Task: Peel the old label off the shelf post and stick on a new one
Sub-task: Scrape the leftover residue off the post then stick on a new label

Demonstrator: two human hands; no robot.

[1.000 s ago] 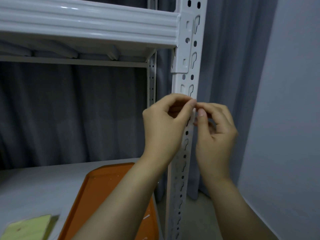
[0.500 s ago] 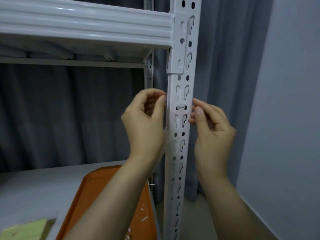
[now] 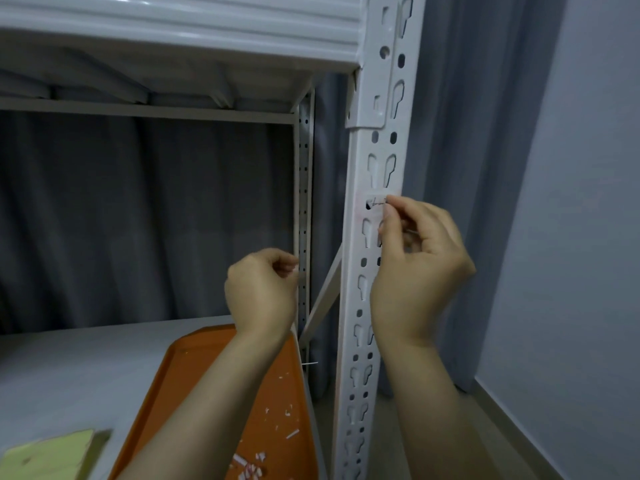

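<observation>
I seem to be in a storeroom or plain spare room. In front of me stands a white boltless metal shelving rack point(image 3: 180, 26), its slotted post point(image 3: 372, 271) punched with keyhole holes. Grey curtains point(image 3: 138, 220) hang behind it, and a bare pale wall point(image 3: 571, 202) meets a plain floor point(image 3: 485, 420).

right hand point(image 3: 420, 268) pinching the label point(image 3: 375, 201) on the shelf post point(image 3: 360, 306), left hand point(image 3: 261, 289) loosely curled beside it
</observation>
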